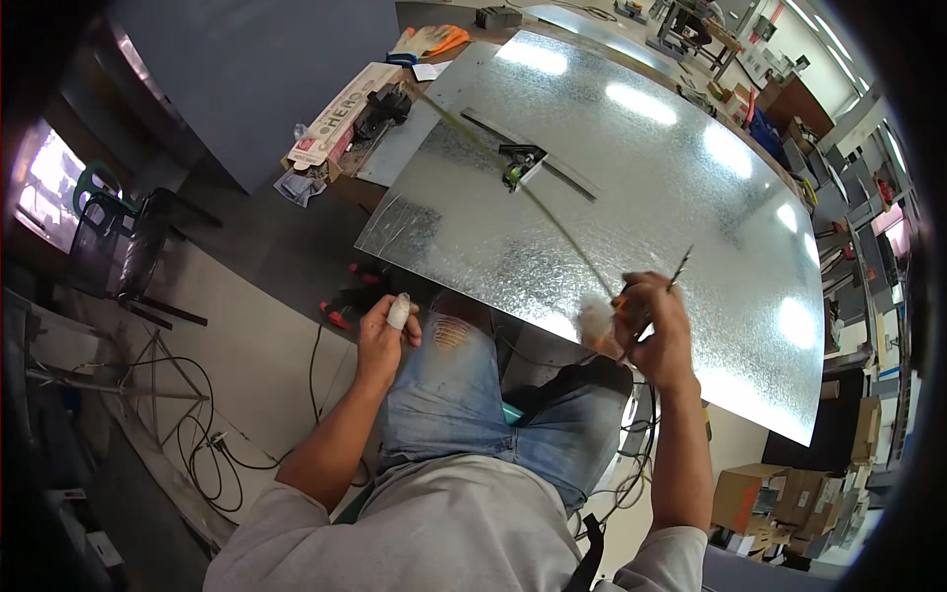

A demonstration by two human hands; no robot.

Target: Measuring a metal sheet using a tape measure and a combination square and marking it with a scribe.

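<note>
A large shiny galvanized metal sheet [631,217] lies in front of me. Over its near edge, my right hand [656,321] is closed round a tape measure [619,302], mostly hidden by the fingers. A thin dark rod with a twisted look, like a drill bit [682,264], sticks up from the same hand. The yellowish tape blade [562,227] runs from there to the sheet's far left. Under or beside it rests a combination square [523,166]. Off the sheet, above my thigh, my left hand [385,335] is loosely curled, white wrapping on one digit, nothing visible in it.
At the far left stand a long cardboard box [345,113], a black tool [383,111] and orange-and-white gloves [429,41]. A dark chair [123,242] and loose cables [212,444] are on the left. Cardboard boxes [779,498] are stacked at lower right.
</note>
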